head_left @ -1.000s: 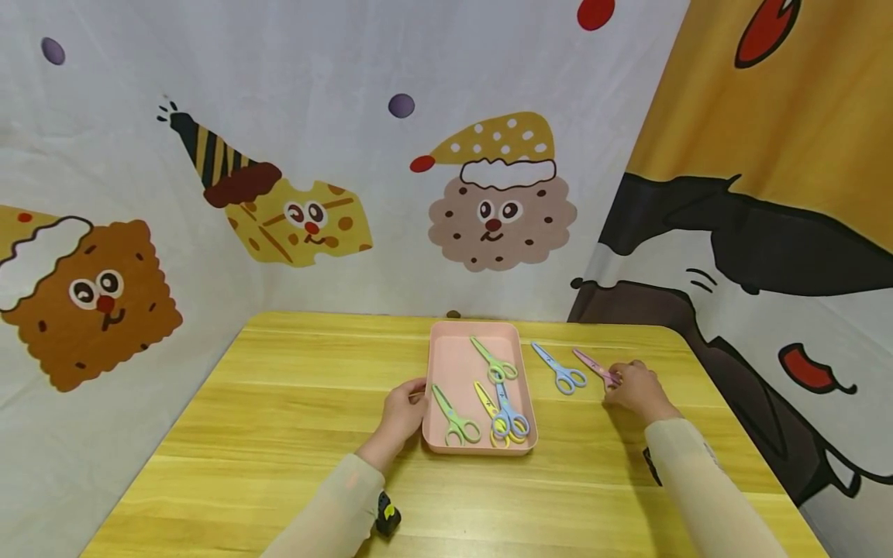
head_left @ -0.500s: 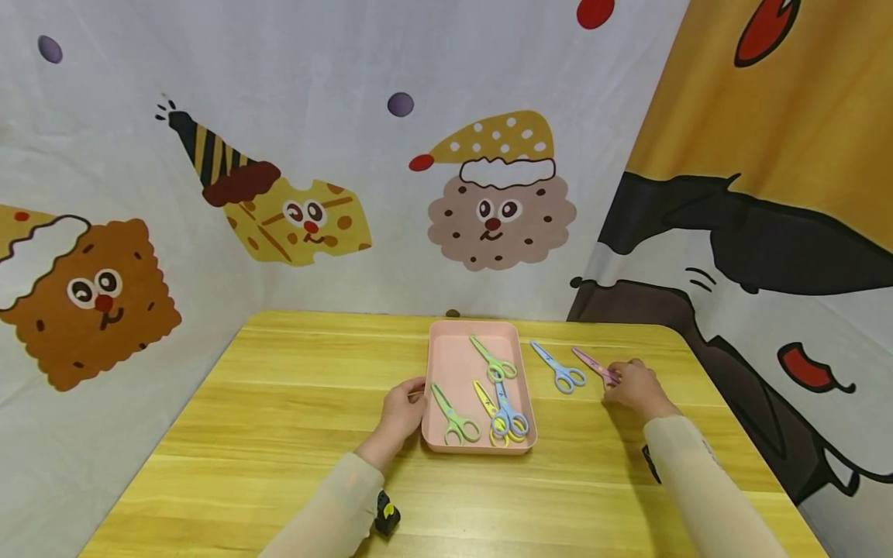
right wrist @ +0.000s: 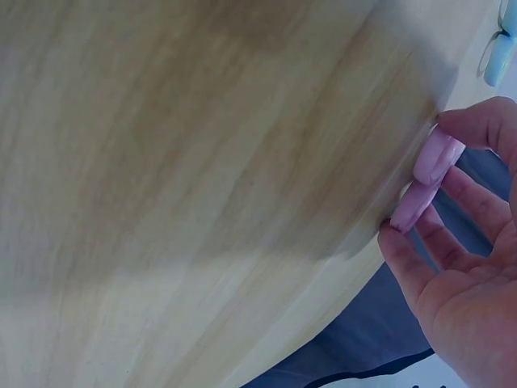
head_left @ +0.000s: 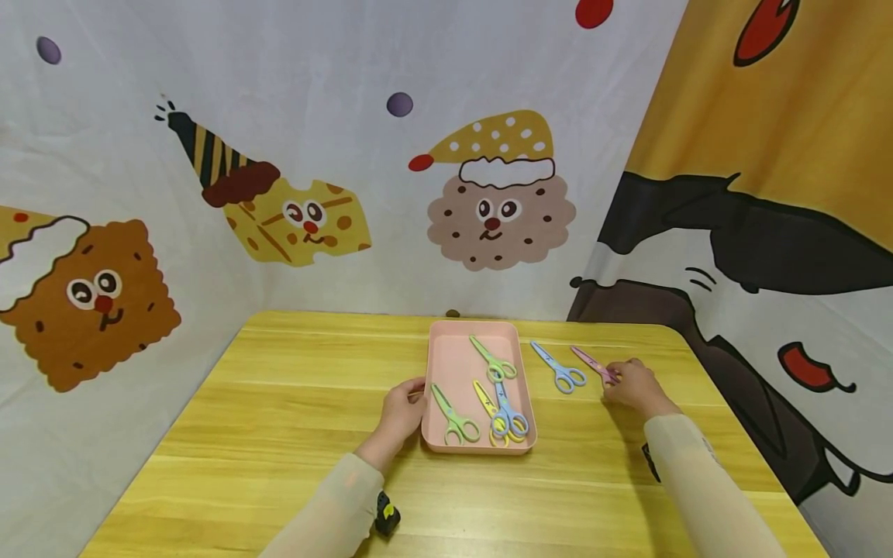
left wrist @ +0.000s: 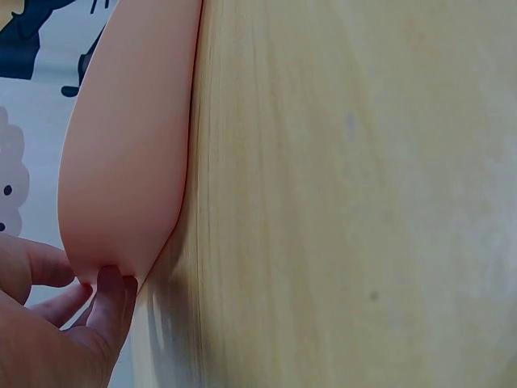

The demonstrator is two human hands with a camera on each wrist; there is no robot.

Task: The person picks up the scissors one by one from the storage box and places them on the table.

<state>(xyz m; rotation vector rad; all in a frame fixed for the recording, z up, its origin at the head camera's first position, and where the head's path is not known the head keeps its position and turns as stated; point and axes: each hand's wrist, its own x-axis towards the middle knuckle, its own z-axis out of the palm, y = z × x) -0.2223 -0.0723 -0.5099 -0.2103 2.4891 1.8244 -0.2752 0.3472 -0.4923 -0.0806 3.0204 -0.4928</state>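
Note:
My left hand [head_left: 401,412] holds the left side of a shallow pink tray [head_left: 446,328]. In the left wrist view its fingers bend against the tray's outer wall [left wrist: 129,145]. Inside the tray lie several scissors: green scissors [head_left: 456,422] at the left, more green scissors [head_left: 494,361] towards the back, and blue scissors [head_left: 510,418] partly over yellow scissors [head_left: 486,399]. Right of the tray, my right hand [head_left: 636,387] grips the handles of pink scissors [head_left: 588,359], which lie on the table. The right wrist view shows thumb and fingertips around the pink handle loops [right wrist: 428,174].
Between the tray and my right hand, blue scissors [head_left: 560,370] lie on the wooden table [head_left: 307,387]. A cartoon-printed cloth [head_left: 335,93] hangs behind the table and along its sides. The table's rounded back right corner is just beyond my right hand.
Hardly anything differs. My right hand and the pink scissors have shifted very slightly to the left; my left hand stays at the tray.

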